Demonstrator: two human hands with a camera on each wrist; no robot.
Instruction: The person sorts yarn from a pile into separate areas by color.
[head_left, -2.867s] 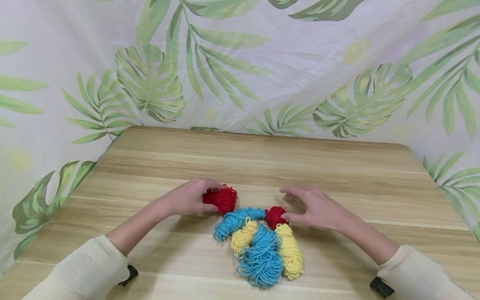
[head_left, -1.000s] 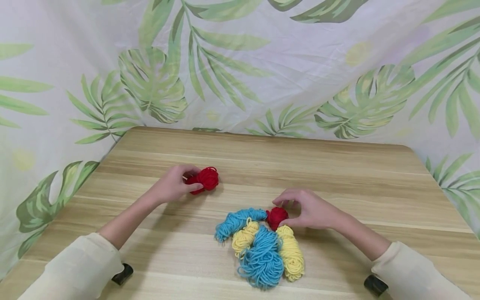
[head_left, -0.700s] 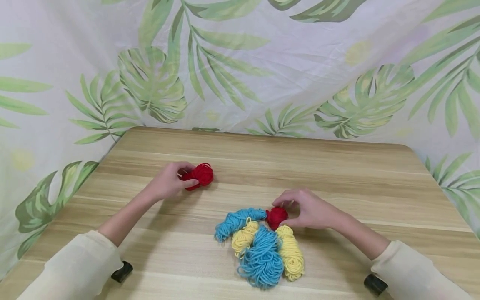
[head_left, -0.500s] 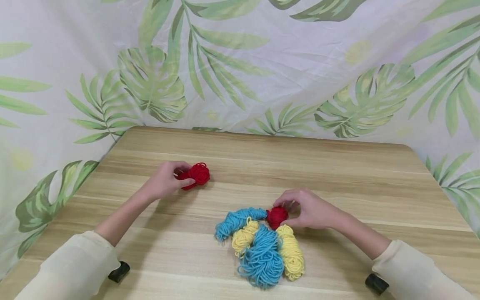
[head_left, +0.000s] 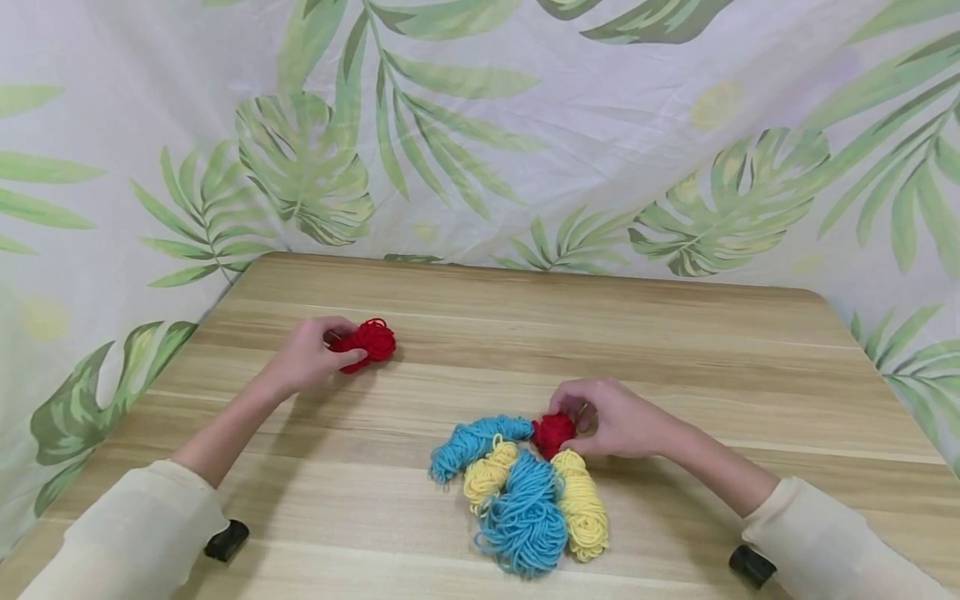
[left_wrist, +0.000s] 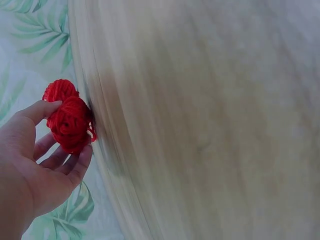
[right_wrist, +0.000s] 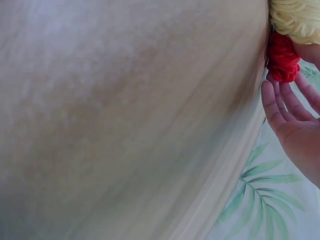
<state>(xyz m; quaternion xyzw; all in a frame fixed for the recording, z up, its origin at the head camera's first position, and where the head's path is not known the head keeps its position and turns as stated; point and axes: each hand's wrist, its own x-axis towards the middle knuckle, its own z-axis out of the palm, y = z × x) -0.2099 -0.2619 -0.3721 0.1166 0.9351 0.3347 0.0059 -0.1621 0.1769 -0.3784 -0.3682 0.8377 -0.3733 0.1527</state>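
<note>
My left hand (head_left: 306,357) grips a red skein of yarn (head_left: 376,340) at the left of the wooden table, thumb on the near side and fingers behind. The left wrist view shows this skein (left_wrist: 70,122) as two bunched lobes between thumb and fingertips. Right of centre, my right hand (head_left: 626,421) pinches a smaller red ball of yarn (head_left: 553,434), its fingers curled round the far side. In the right wrist view the fingertips meet that red ball (right_wrist: 283,59) just beside a yellow skein (right_wrist: 297,20).
Several skeins lie bunched at the front centre: a blue twisted one (head_left: 476,446), a small yellow one (head_left: 491,477), a large blue one (head_left: 527,521) and a long yellow one (head_left: 583,508). Behind the table (head_left: 525,333) hangs a leaf-patterned cloth (head_left: 465,150).
My left hand has carried the red skein away from the bunch, back and to the left. My right hand has come in around the small red ball; the other skeins stay put.
</note>
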